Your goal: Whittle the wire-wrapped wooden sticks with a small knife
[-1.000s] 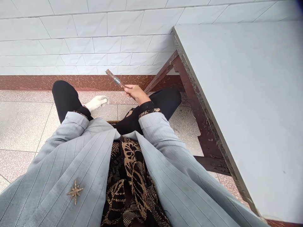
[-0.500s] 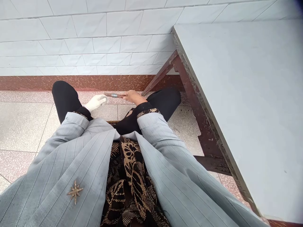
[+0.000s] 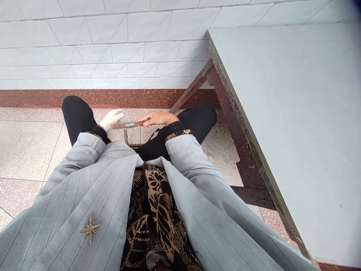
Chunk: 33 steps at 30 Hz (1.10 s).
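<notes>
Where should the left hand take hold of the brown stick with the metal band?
Take the bare stretch of the brown stick left of the metal band, coming from above with the gloved left hand, which sits just over it. The right hand holds the other end, so that stretch looks like the free part.

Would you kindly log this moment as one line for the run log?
Right bare hand: holds brown silver-banded rod | White-gloved left hand: beside rod

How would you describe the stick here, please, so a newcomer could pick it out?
Above the black-trousered knees, the bare right hand holds a brown stick level, just under the white-gloved left hand. A silver band around it sets it apart.
</notes>
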Available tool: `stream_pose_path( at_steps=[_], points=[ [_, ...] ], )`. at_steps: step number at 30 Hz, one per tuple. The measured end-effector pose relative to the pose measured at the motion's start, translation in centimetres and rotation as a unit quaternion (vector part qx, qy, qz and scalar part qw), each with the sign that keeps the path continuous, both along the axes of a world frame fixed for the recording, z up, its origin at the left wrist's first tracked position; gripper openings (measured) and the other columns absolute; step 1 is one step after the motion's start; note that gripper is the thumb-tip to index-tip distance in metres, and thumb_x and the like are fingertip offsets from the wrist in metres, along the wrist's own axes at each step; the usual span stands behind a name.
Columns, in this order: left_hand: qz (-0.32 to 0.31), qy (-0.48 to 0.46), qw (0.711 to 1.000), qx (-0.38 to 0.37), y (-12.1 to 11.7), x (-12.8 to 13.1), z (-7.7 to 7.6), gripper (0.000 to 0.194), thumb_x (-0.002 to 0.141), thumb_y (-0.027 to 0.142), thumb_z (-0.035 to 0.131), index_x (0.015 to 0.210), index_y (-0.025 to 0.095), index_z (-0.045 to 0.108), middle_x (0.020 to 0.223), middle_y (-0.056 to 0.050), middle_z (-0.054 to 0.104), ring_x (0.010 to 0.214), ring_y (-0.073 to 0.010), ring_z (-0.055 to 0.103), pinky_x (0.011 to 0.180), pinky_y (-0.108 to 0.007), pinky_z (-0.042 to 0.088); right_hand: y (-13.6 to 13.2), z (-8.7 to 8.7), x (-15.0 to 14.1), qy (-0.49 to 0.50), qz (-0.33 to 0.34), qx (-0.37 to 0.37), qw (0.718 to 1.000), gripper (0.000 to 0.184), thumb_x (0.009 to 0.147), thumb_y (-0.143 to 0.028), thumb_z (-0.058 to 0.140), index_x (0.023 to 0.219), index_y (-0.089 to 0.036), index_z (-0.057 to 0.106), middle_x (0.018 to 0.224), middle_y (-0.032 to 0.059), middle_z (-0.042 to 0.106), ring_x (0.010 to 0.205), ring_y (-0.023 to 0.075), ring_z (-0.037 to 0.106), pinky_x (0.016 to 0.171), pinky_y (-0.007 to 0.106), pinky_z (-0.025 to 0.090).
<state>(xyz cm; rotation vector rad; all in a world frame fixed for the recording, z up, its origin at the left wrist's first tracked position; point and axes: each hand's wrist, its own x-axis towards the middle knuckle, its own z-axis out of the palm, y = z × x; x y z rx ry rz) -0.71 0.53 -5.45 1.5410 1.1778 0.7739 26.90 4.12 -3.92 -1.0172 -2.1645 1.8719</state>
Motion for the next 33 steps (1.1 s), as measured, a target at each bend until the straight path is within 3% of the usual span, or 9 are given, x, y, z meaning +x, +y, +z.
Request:
stream_pose_path(
  at_steps=[3,6,9,12,18,21,24,28,33],
  points=[
    [-0.057,-0.016,0.998,-0.014,0.2,0.0,-0.8,0.024,0.095,0.038,0.059,0.091,0.015,0.065,0.065,0.001,0.054,0.054,-0.0080,0.045,0.051,-0.020,0.035,0.0,0.0,-0.3,0.124,-0.180,0.038,0.975,0.044,0.083,-0.023,0.076,0.127,-0.018,0.075,0.071,-0.0030,0.067,0.064,0.0093,0.055,0.063,0.021,0.045],
    [-0.079,-0.026,0.996,-0.011,0.3,0.0,-1.6,0.026,0.096,0.040,0.057,0.091,0.015,0.065,0.063,0.001,0.051,0.053,-0.0081,0.043,0.050,-0.019,0.034,0.2,-0.3,-0.6,0.144,-0.325,0.019,0.935,0.040,0.089,-0.012,0.066,0.129,-0.012,0.071,0.064,-0.0044,0.060,0.056,0.0075,0.049,0.055,0.019,0.039],
    [-0.075,0.011,0.997,-0.009,0.3,-0.1,-1.9,0.025,0.095,0.039,0.056,0.090,0.016,0.065,0.063,0.001,0.050,0.053,-0.0086,0.043,0.049,-0.019,0.033,0.3,-0.5,-0.8,0.112,-0.377,-0.001,0.920,0.037,0.094,-0.008,0.058,0.129,-0.010,0.069,0.063,-0.0044,0.056,0.052,0.0067,0.044,0.051,0.019,0.036],
    [-0.098,0.061,0.993,0.007,0.2,-0.1,-1.9,0.026,0.095,0.038,0.054,0.091,0.016,0.067,0.066,0.001,0.052,0.057,-0.0095,0.046,0.052,-0.020,0.036,0.6,-0.7,-0.8,0.046,-0.387,0.017,0.921,0.031,0.092,-0.008,0.062,0.121,-0.011,0.072,0.063,-0.0037,0.056,0.050,0.0070,0.043,0.052,0.020,0.037],
    [-0.122,0.103,0.986,0.053,0.1,-0.1,-1.8,0.030,0.090,0.041,0.054,0.089,0.014,0.069,0.071,-0.001,0.057,0.060,-0.0106,0.047,0.056,-0.023,0.037,0.8,-1.4,-0.8,-0.126,-0.341,0.145,0.920,0.025,0.087,-0.015,0.070,0.110,-0.015,0.080,0.065,-0.0006,0.061,0.059,0.0118,0.050,0.064,0.026,0.042],
    [-0.123,0.113,0.984,0.055,0.2,-0.1,-2.3,0.032,0.090,0.042,0.054,0.090,0.014,0.068,0.072,-0.001,0.058,0.061,-0.0107,0.047,0.058,-0.023,0.038,0.4,-1.4,-0.9,-0.241,-0.267,0.221,0.907,0.028,0.087,-0.022,0.072,0.114,-0.023,0.082,0.077,0.0013,0.068,0.071,0.0156,0.058,0.069,0.027,0.039],
    [-0.118,0.128,0.983,0.049,0.2,-0.1,-2.7,0.032,0.089,0.042,0.055,0.092,0.014,0.069,0.071,0.000,0.058,0.060,-0.0111,0.048,0.059,-0.024,0.039,-0.1,-1.0,-1.2,-0.329,-0.165,0.253,0.895,0.032,0.091,-0.024,0.068,0.120,-0.027,0.081,0.092,0.0040,0.074,0.082,0.0181,0.063,0.070,0.027,0.038],
    [-0.122,0.130,0.982,0.062,0.2,-0.1,-2.5,0.029,0.090,0.039,0.053,0.086,0.015,0.068,0.068,0.000,0.058,0.061,-0.0125,0.049,0.062,-0.025,0.039,-0.6,-0.6,-1.5,-0.350,-0.037,0.237,0.906,0.037,0.093,-0.020,0.062,0.127,-0.024,0.078,0.099,0.0063,0.076,0.086,0.0176,0.063,0.070,0.026,0.039],
    [-0.113,0.148,0.980,0.075,0.1,0.0,-1.6,0.022,0.086,0.033,0.056,0.082,0.014,0.066,0.072,-0.001,0.060,0.067,-0.0130,0.052,0.066,-0.025,0.040,-0.5,-0.8,-1.2,-0.289,0.019,0.149,0.946,0.036,0.088,-0.016,0.068,0.122,-0.018,0.080,0.080,0.0044,0.072,0.067,0.0133,0.057,0.066,0.026,0.041]
  ],
)
